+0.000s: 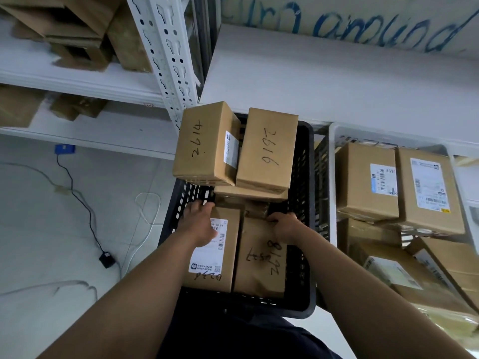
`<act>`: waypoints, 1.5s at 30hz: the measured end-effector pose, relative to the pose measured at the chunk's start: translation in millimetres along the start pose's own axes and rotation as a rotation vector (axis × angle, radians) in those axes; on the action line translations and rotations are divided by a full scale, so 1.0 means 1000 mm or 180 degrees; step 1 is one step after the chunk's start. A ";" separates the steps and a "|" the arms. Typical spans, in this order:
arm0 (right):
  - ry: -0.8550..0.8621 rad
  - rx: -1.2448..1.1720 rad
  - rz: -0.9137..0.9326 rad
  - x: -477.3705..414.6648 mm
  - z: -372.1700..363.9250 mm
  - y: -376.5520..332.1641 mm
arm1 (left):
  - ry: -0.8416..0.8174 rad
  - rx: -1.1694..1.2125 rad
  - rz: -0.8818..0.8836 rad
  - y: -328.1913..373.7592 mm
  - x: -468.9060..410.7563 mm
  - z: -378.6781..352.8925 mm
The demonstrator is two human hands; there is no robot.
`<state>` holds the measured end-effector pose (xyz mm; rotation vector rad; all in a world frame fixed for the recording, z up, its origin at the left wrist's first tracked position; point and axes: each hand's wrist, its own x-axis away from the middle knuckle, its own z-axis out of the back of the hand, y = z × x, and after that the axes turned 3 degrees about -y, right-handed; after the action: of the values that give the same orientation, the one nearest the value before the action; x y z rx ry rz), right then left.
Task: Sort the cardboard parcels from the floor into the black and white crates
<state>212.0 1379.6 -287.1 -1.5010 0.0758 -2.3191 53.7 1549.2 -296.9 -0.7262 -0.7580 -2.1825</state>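
Note:
A black crate point(302, 304) stands in front of me, filled with cardboard parcels. Two parcels marked 2614 point(201, 143) and 2616 point(267, 151) are stacked high at its far end. Nearer, a parcel with a white label point(220, 257) lies beside one marked 2618 point(259, 265). My left hand point(198, 222) rests on the far end of the labelled parcel, fingers curled over its edge. My right hand point(285, 226) grips the far edge of the 2618 parcel. To the right, a white crate point(333, 177) holds several labelled parcels point(368, 182).
White metal shelving point(166, 47) with flattened cardboard stands at the left. A white ledge point(337, 81) overhangs the crates at the back. Cables and a black adapter point(106, 259) lie on the grey floor at the left.

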 end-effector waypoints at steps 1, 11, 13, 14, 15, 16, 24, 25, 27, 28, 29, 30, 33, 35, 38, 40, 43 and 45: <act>-0.0026 0.0019 -0.0010 0.000 0.000 0.001 | -0.0052 -0.0046 -0.0019 0.000 0.000 0.000; 0.1345 -0.1887 0.0129 0.025 0.031 -0.004 | 0.0724 0.0749 -0.0559 0.024 0.018 0.046; 0.1665 -0.2396 0.0172 0.031 0.042 -0.009 | 0.0880 0.0946 -0.0867 0.036 0.026 0.055; 0.1724 -0.2551 0.0240 0.033 0.047 -0.013 | 0.0994 0.1008 -0.1027 0.043 0.028 0.058; 0.1720 -0.2676 0.0340 0.036 0.050 -0.017 | 0.1127 0.1118 -0.1195 0.049 0.030 0.061; 0.1655 -0.2787 0.0426 0.040 0.051 -0.023 | 0.1225 0.1246 -0.1309 0.056 0.032 0.064; 0.1101 -0.3088 0.0605 0.044 0.054 -0.035 | 0.0546 0.1143 -0.0861 0.092 0.019 0.081; 0.1126 -0.3073 0.0577 0.044 0.055 -0.034 | 0.0517 0.1181 -0.0865 0.093 0.018 0.080; 0.1193 -0.3048 0.0538 0.045 0.058 -0.030 | 0.0603 0.1255 -0.0870 0.094 0.019 0.080; 0.1196 -0.3069 0.0516 0.047 0.060 -0.028 | 0.0651 0.1269 -0.0851 0.094 0.021 0.081; 0.1175 -0.3108 0.0488 0.048 0.061 -0.025 | 0.0708 0.1236 -0.0854 0.094 0.024 0.083; 0.1139 -0.3179 0.0448 0.051 0.062 -0.023 | 0.0761 0.1186 -0.0883 0.094 0.027 0.084; 0.0935 -0.3381 0.0409 0.059 0.062 -0.014 | 0.0824 0.1222 -0.0906 0.092 0.037 0.087; 0.0738 -0.3452 0.0480 0.066 0.060 -0.008 | 0.0816 0.1316 -0.0828 0.089 0.044 0.086; 0.0460 -0.3478 0.0557 0.077 0.057 -0.001 | 0.0800 0.1522 -0.0730 0.083 0.053 0.082; 0.0322 -0.3327 0.0506 0.082 0.052 0.004 | 0.0714 0.1637 -0.0683 0.078 0.058 0.077; 0.0029 -0.3030 0.0426 0.089 0.041 0.009 | 0.0510 0.1649 -0.0681 0.070 0.068 0.068; -0.0178 -0.2967 0.0364 0.093 0.034 0.010 | 0.0369 0.1634 -0.0682 0.067 0.075 0.063</act>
<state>211.0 1343.6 -194.0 -1.8548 1.3369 -2.2295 76.2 1521.7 -183.5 -0.2632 -1.3149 -2.0562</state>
